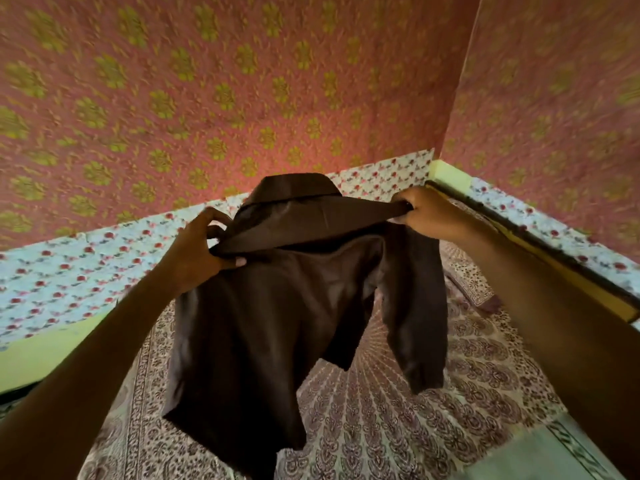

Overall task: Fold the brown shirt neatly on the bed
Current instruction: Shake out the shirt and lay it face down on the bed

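Brown and thin, the shirt point(304, 299) hangs in the middle of the frame above the patterned bed point(398, 427), and from its loose drape we judge it light, soft and without stiffness, so the shoulder seams seem the best places to take it. The left hand point(199, 251) pinches the cloth at one shoulder, left of centre, and the right hand point(427, 213) has its grip pressed together on the other shoulder, right of centre, with the collar between them.
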Demonstrator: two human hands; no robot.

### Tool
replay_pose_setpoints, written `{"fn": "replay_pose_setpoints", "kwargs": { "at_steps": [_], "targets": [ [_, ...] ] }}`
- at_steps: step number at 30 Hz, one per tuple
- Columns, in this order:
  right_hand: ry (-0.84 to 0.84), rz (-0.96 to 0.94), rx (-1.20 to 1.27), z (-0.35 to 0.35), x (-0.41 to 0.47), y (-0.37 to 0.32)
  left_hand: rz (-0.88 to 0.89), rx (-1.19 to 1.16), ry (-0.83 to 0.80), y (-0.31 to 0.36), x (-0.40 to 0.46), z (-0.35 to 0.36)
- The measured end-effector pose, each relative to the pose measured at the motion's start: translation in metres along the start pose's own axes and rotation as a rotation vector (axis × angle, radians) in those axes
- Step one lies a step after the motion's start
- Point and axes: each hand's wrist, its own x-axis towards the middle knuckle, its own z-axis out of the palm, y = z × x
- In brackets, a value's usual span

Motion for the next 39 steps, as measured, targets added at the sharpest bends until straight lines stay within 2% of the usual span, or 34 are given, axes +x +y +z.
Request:
{"fn": "replay_pose_setpoints", "kwargs": {
  "at_steps": [2,4,6,8,11,13,15,17,20,25,31,33,36,39],
  "targets": [
    [0.011,-0.014,0.100,-0.006,0.001,0.016,-0.043,0.036,-0.084,0.007,-0.004,0.005],
    [0.006,-0.074,0.134,-0.015,0.002,0.030,-0.110,0.236,-0.183,0.018,-0.006,0.014],
    [0.021,-0.141,0.082,-0.023,0.005,0.046,-0.173,0.480,-0.232,0.032,-0.006,0.028],
    [0.057,-0.224,-0.014,-0.031,0.008,0.057,-0.194,0.583,-0.215,0.047,-0.009,0.040],
    [0.090,-0.311,-0.100,-0.056,0.006,0.078,-0.166,0.429,-0.143,0.066,-0.021,0.047],
    [0.055,-0.347,-0.091,-0.076,0.007,0.093,-0.131,0.290,-0.091,0.076,-0.030,0.048],
    [-0.023,-0.350,-0.055,-0.094,0.010,0.105,-0.106,0.267,-0.018,0.081,-0.032,0.053],
    [-0.046,-0.315,-0.051,-0.100,0.016,0.113,-0.081,0.396,0.092,0.083,-0.029,0.058],
    [0.041,-0.355,-0.063,-0.098,0.021,0.121,0.021,0.648,0.188,0.092,-0.029,0.061],
    [0.162,-0.325,-0.092,-0.086,0.016,0.127,0.027,0.758,0.192,0.116,-0.037,0.055],
    [0.217,-0.264,-0.107,-0.091,0.015,0.132,-0.001,0.361,0.180,0.119,-0.046,0.042],
    [0.210,-0.218,-0.122,-0.092,0.012,0.131,-0.004,0.412,0.164,0.115,-0.048,0.038],
    [0.248,-0.138,-0.122,-0.087,0.003,0.126,-0.074,0.775,0.135,0.107,-0.056,0.034],
    [0.260,-0.102,-0.136,-0.075,-0.010,0.121,-0.118,0.800,0.126,0.103,-0.071,0.032]
  ]
}}
